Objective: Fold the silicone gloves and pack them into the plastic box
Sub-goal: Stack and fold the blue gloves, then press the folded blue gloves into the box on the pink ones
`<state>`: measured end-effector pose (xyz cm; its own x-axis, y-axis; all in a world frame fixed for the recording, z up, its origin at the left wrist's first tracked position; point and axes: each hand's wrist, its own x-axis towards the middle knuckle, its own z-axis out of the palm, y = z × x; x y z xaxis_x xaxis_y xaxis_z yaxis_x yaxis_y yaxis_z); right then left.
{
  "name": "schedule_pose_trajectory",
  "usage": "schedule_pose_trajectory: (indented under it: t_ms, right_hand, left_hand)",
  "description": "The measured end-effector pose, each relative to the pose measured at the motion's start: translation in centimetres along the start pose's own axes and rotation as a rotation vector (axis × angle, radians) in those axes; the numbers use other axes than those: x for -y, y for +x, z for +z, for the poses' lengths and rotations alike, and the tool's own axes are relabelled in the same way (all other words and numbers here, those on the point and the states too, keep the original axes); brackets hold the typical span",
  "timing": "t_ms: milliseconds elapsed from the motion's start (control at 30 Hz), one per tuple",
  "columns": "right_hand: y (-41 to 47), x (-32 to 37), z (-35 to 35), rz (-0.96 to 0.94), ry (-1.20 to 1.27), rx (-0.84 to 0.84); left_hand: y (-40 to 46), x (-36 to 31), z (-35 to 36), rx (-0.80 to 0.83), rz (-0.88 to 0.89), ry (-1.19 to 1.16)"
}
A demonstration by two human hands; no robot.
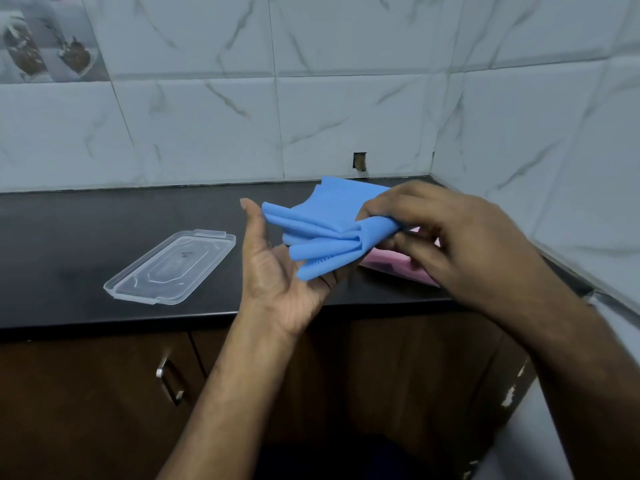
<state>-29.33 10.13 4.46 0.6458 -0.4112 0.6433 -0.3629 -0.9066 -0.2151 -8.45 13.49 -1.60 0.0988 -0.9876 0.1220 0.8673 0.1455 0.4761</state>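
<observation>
A blue silicone glove (329, 226) is held in the air above the black counter, folded over itself with its fingers pointing down-left. My right hand (450, 233) pinches the folded end of it between thumb and fingers. My left hand (277, 268) is palm-up beneath the glove's fingertips, fingers spread, with the tips resting on it. Under my right hand lies something pink (398, 265), mostly hidden; whether it is a glove inside the plastic box I cannot tell. The clear plastic lid (169, 266) lies flat on the counter at the left.
The black counter (86, 230) ends in a tiled corner at the back right. White marble-look tiles form the wall behind and to the right. Brown cabinet doors with a metal handle (169, 382) sit below the counter's front edge.
</observation>
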Motion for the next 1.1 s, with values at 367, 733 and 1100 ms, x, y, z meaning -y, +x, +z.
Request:
schedule_pose_trajectory:
  t_ms: [367,733,1100]
  right_hand:
    - [0.0,-6.2,-0.3,0.389,0.803,-0.222]
    - [4.0,-14.0,0.4,0.691,0.744,-0.578]
    - [2.3,-17.3,2.6,0.687,0.388,-0.355]
  left_hand:
    - [6.0,0.7,5.6,0.188,-0.063,0.009]
    - [15.5,1.3,6.2,0.201,-0.294,0.119]
    - [20.2,0.7,3.2,-0.025,-0.325,0.812]
